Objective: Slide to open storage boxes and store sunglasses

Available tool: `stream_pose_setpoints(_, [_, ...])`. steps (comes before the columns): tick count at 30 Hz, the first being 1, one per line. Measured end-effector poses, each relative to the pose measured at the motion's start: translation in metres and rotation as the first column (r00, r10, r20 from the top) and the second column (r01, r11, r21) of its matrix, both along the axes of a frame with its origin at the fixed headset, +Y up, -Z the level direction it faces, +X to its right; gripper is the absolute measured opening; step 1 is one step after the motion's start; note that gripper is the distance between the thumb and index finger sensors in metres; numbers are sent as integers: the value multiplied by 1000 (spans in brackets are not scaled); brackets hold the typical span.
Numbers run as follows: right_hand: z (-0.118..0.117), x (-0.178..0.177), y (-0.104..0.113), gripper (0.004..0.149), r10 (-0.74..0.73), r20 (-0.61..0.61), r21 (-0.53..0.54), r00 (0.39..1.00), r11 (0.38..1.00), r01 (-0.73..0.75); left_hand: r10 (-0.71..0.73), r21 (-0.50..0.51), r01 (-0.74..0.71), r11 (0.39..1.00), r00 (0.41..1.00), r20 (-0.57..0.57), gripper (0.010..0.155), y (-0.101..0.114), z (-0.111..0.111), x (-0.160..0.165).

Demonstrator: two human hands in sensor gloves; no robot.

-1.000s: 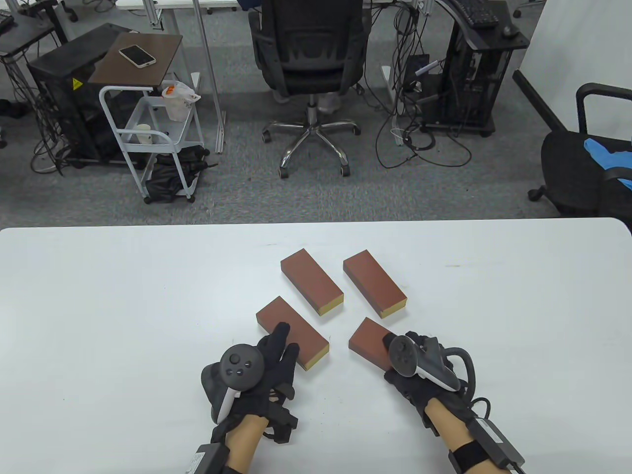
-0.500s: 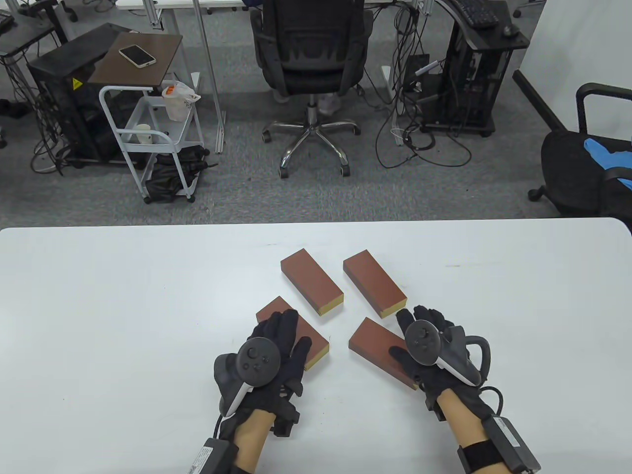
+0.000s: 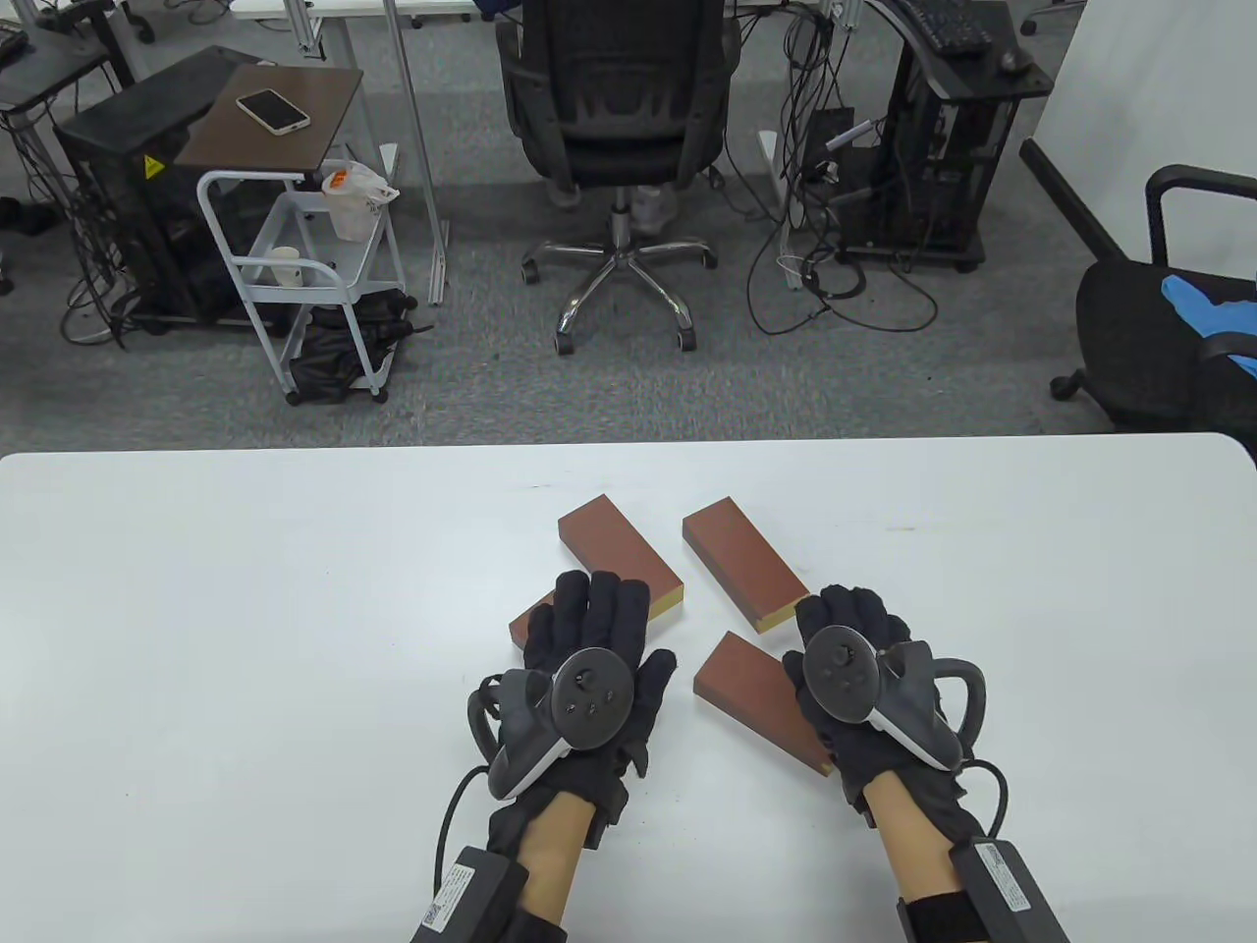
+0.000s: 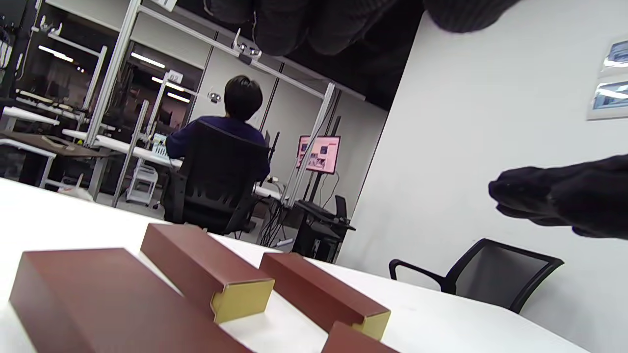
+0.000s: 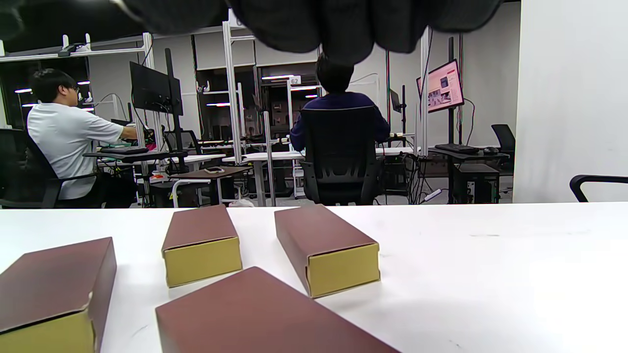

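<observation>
In the table view, four brown storage boxes lie on the white table (image 3: pixel 245 609) at lower centre: a far-left box (image 3: pixel 614 550), a far-right box (image 3: pixel 743 565), a near-left box (image 3: pixel 525 621) and a near-right box (image 3: pixel 751 693). The left hand (image 3: pixel 594 668) hovers over the near-left box with fingers straight, holding nothing. The right hand (image 3: pixel 854 678) covers the right end of the near-right box, fingers loosely extended; whether it touches the box I cannot tell. No sunglasses are visible. In the left wrist view, gloved fingers (image 4: pixel 304 24) hang at the top edge above the boxes, clear of them. In the right wrist view, all four boxes sit closed, showing yellow ends, beneath dark fingers (image 5: pixel 319 19) at the top.
</observation>
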State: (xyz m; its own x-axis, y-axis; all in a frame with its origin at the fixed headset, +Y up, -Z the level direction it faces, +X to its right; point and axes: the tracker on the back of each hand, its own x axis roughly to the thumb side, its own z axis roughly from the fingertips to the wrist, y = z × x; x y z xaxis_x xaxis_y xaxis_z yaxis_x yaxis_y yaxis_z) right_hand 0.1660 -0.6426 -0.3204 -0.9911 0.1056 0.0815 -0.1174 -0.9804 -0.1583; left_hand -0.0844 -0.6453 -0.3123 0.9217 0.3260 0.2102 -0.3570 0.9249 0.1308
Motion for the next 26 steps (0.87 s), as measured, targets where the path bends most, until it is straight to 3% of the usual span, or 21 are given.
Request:
stream_pose_setpoints(17, [-2, 0, -5, 66, -28, -33, -32, 999, 999, 27, 35, -27, -36, 999, 999, -36, 69, -10, -1, -11])
stream_pose_setpoints(26, [-10, 11, -23, 67, -96, -59, -74, 994, 993, 91, 88, -64, -91, 994, 995, -55, 69, -26, -9, -20])
